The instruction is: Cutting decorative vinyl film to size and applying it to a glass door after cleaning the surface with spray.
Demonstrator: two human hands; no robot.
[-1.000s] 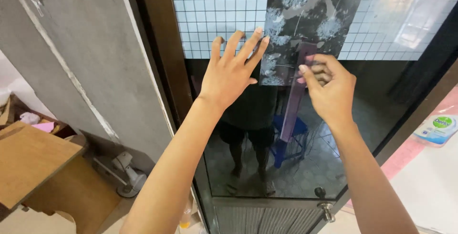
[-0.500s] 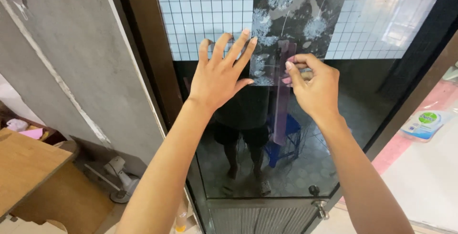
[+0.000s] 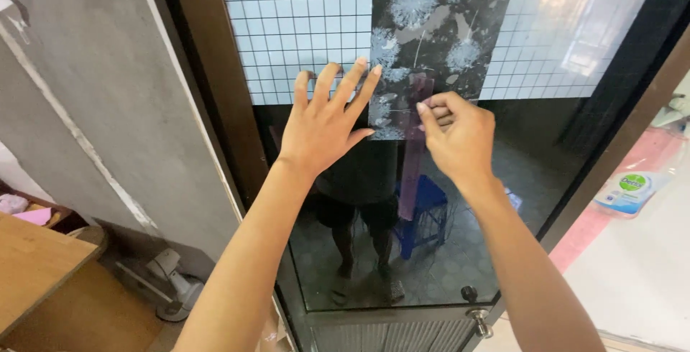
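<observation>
Nearest, the door knob sits low on the dark glass door, whose lower pane is bare; film covers only the upper part, so the work looks partly done. The left hand presses flat, fingers spread and released, on the lower edge of the white grid film. The right hand pinches a purple strip beside the dark floral film. A bottle stands right; nothing blocks the hands.
</observation>
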